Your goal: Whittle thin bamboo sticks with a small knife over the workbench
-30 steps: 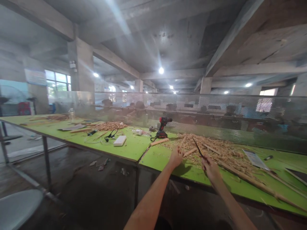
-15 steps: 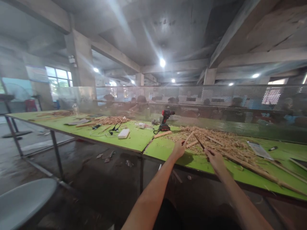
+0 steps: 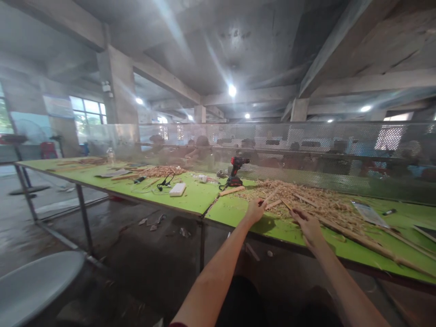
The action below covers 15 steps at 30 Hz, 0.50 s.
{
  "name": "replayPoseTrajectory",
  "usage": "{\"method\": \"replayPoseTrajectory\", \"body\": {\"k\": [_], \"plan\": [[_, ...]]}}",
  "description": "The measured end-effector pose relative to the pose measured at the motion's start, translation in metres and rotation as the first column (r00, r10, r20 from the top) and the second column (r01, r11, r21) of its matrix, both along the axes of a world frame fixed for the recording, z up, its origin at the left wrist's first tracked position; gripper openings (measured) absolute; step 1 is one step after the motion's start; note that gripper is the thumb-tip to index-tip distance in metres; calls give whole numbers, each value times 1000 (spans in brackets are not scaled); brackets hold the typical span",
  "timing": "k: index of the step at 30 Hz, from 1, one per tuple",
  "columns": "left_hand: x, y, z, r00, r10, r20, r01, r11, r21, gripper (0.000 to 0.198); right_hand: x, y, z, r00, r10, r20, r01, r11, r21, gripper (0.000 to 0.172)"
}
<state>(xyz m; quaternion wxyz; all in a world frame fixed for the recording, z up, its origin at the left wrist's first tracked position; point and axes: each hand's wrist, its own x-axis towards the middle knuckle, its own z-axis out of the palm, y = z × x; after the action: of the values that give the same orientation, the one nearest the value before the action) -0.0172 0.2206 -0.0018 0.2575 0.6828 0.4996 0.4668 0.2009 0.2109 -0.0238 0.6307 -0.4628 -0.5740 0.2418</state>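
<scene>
In the head view, my left hand [image 3: 255,211] is closed on a thin pale wooden strip [image 3: 271,194], which slants up and away from the fingers. My right hand [image 3: 306,222] grips a slim knife-like tool [image 3: 286,205], pointing up and left toward the strip; its exact kind is too small to make out. A small gap shows between tool and strip. Both hands are above the front edge of the green table [image 3: 235,215]. Behind them spreads a heap of wood shavings [image 3: 327,202].
A red-and-black cordless drill [image 3: 235,171] stands upright behind my left hand, near a wooden piece [image 3: 232,190]. A long wooden stick [image 3: 371,245] lies at the right. Further left are a white box [image 3: 177,189] and a black cable [image 3: 165,181]. A perforated screen [image 3: 272,159] runs along the back.
My right hand has shifted slightly right and rotated, drawing the tool back from the strip's far end. My left hand has barely moved. The view has shifted a little.
</scene>
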Motion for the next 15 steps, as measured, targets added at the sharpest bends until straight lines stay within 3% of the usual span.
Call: {"method": "replayPoseTrajectory", "body": {"k": [5,10,15], "plan": [[1,-1,0,1000,15,-14,-15,1000,13,34,2,0,-1,999,-42,10,42,996,-81,36],[1,-3,0,1000,7,-8,-7,1000,9,35,2,-1,-3,1000,0,-9,0,999,-32,39],[1,-4,-3,999,-15,30,14,1000,15,36,-1,-7,-2,996,-17,82,21,999,-44,40]]}}
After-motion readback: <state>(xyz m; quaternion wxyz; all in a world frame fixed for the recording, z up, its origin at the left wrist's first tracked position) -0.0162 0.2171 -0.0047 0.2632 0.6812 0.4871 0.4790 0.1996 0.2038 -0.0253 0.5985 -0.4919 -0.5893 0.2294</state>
